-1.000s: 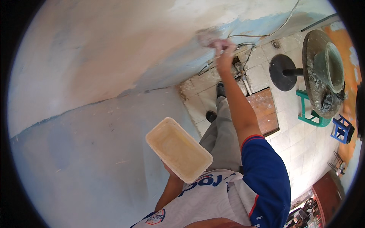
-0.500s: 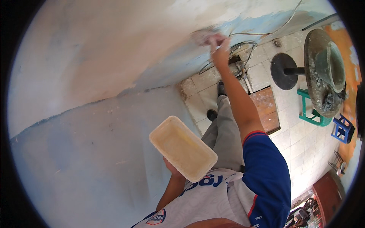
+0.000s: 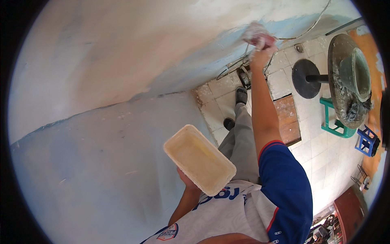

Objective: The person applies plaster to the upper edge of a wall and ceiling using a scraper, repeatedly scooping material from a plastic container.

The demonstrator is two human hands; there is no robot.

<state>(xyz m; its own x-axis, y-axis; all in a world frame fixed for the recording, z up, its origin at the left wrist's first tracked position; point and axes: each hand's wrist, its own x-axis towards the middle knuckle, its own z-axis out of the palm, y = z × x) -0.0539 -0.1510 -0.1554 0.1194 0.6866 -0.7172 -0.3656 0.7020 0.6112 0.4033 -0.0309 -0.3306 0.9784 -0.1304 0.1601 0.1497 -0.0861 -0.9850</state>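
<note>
My left hand point(image 3: 186, 177) grips the side of a cream rectangular tub point(image 3: 199, 160), which tilts in front of my shirt. A thin pale coating lies over its inside; most of my left fingers are hidden behind it. With my arm stretched far out, my right hand point(image 3: 263, 52) is closed on a wide brush point(image 3: 256, 35) with whitish bristles and a reddish handle part. The brush is blurred and lies at the lower wall point(image 3: 162, 61), over a blue patch. White smears cover my right fingers.
A round table point(image 3: 339, 81) on a black base carries a grey-green basin point(image 3: 357, 75). Below it stand a green stool point(image 3: 333, 122) and a blue stool point(image 3: 367, 141). Cables point(image 3: 302, 34) run along the wall. A brown-tiled square point(image 3: 287, 122) breaks the pale floor.
My right hand has swept the brush to the right along the wall. The tub in my left hand has shifted only slightly right.
</note>
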